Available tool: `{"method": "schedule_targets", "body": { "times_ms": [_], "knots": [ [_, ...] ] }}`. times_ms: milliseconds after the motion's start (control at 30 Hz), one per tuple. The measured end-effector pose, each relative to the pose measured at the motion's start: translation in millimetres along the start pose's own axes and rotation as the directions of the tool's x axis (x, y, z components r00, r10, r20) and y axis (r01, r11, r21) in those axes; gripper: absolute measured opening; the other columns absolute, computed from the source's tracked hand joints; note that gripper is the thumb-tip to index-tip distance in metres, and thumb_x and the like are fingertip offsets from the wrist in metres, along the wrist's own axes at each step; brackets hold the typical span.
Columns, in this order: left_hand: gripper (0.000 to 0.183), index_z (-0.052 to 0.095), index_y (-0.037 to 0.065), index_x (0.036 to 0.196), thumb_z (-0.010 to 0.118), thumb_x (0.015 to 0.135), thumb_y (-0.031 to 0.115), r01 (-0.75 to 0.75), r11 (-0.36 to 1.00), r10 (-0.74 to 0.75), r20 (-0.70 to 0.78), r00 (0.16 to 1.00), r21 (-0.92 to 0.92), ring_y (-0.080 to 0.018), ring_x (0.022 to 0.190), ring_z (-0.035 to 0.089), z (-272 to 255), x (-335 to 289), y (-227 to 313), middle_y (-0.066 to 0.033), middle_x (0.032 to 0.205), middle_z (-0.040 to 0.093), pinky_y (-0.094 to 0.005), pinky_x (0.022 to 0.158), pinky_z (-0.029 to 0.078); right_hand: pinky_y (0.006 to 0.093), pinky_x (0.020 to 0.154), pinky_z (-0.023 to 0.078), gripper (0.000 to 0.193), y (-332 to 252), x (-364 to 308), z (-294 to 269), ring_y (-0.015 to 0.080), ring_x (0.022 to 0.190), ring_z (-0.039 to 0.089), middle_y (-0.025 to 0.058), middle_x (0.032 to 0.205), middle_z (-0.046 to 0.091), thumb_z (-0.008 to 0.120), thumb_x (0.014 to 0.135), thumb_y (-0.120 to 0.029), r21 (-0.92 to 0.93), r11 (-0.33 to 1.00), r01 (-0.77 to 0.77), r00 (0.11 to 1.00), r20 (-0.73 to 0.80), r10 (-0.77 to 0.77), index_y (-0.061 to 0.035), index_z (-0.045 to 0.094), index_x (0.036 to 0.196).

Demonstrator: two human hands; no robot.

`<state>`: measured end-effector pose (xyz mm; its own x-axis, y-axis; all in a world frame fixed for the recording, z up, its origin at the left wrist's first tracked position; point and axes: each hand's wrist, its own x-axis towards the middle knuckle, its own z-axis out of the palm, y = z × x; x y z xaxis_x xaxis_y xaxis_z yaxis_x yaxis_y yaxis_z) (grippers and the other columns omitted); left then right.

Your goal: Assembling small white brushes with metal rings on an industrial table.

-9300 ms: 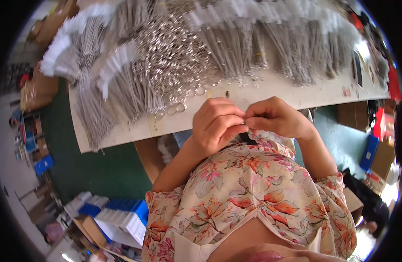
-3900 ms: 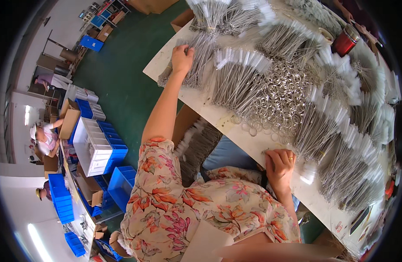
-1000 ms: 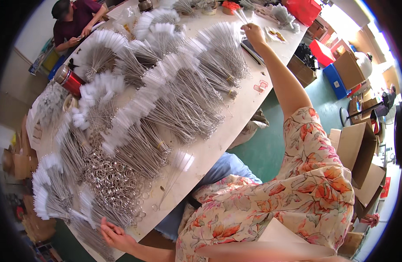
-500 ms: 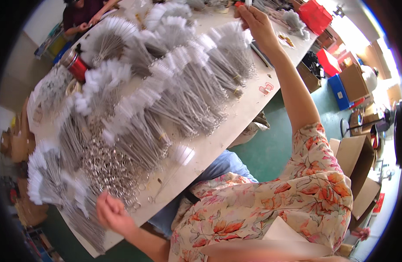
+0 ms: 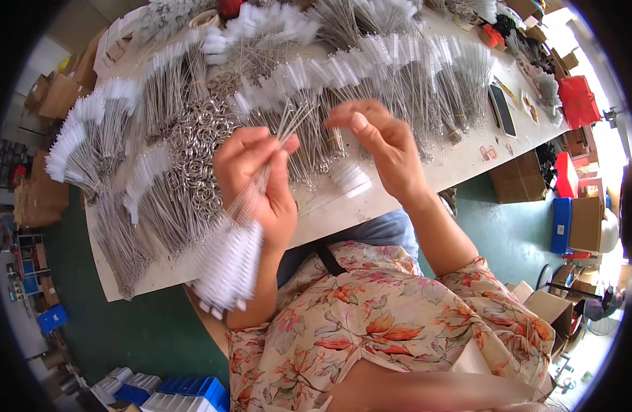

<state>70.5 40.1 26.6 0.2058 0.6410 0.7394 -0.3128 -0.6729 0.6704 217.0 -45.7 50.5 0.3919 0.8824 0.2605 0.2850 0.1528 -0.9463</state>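
My left hand [image 5: 280, 216] grips a bundle of thin wire-handled brushes [image 5: 230, 264]. Their white bristle ends hang toward me over the table's front edge, and the wire ends stick up past my fingertips. Just right of those wire ends is my right hand [image 5: 397, 158], slightly blurred, its fingers apart and nothing visible in them. Between and below my hands, a loose white brush head [image 5: 352, 180] lies near the table edge. A heap of shiny metal rings [image 5: 199, 147] sits left of my left hand.
Rows of bundled brushes [image 5: 371, 69] cover the far side of the table [image 5: 481, 141]. More bundles [image 5: 127, 233] lie at the left corner. At the right are a phone [image 5: 501, 110] and a red bag [image 5: 580, 101]. A cardboard box [image 5: 518, 177] stands on the floor beyond the edge.
My right hand has come back from the far right side to the middle. My left hand has moved from beside the rings and now holds a brush bundle. The view has shifted.
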Motion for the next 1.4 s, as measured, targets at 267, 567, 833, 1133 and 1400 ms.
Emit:
{"method": "schedule_targets", "body": {
  "times_ms": [267,567,833,1133,1400],
  "knots": [
    [0.035,0.063,0.006,0.103,0.074,0.069,0.002,-0.192,0.947,0.122,0.264,0.957,0.258,-0.0183,0.080,0.056,-6,-39,1,-0.0102,0.111,0.048,-0.0275,0.070,0.048,0.0219,0.065,0.045,0.020,8,-11,30,0.0084,0.068,0.054,0.0019,0.078,0.059,0.047,0.094,-0.020,0.911,0.275,-0.308,0.909,0.196,0.368,-0.0031,0.057,0.096],
    [0.091,0.028,0.000,0.135,0.078,0.067,0.033,0.379,0.909,-0.235,0.539,0.809,-0.172,-0.0267,0.114,0.046,-42,-21,22,-0.0158,0.135,0.035,-0.0368,0.092,0.039,0.0225,0.058,0.042,0.018,-15,-28,41,0.0077,0.065,0.051,0.0021,0.077,0.060,0.053,0.090,-0.015,0.025,0.974,-0.224,0.839,0.514,0.180,0.0012,0.060,0.090],
    [0.020,0.064,0.010,0.084,0.070,0.072,0.024,-0.061,0.989,-0.005,0.437,0.899,0.135,-0.0244,0.093,0.054,-63,-34,14,-0.0067,0.102,0.058,-0.0363,0.083,0.045,0.0192,0.053,0.037,0.020,-13,-38,31,0.0039,0.061,0.046,-0.0011,0.071,0.056,0.051,0.092,-0.018,0.062,0.829,-0.555,0.658,0.643,0.392,-0.0016,0.061,0.087],
    [0.012,0.062,0.007,0.088,0.066,0.078,0.014,0.498,0.673,-0.629,0.069,0.775,0.547,-0.0185,0.063,0.054,-110,-82,19,-0.0071,0.079,0.060,-0.0291,0.061,0.045,0.0398,0.063,0.047,0.013,24,-65,-81,0.0288,0.071,0.061,0.0073,0.075,0.060,0.051,0.083,-0.011,-0.934,-0.078,0.350,0.839,0.275,0.469,-0.0096,0.064,0.081],
    [0.010,0.054,0.001,0.080,0.063,0.080,0.004,0.565,0.744,-0.630,0.095,0.770,0.356,-0.0124,0.067,0.061,-104,-86,17,-0.0106,0.092,0.062,-0.0247,0.058,0.048,0.0327,0.060,0.049,0.006,18,-59,44,0.0251,0.067,0.061,0.0058,0.087,0.061,0.065,0.077,-0.011,-0.317,0.933,0.168,0.904,0.426,-0.018,-0.0073,0.065,0.083]
  ]
}}
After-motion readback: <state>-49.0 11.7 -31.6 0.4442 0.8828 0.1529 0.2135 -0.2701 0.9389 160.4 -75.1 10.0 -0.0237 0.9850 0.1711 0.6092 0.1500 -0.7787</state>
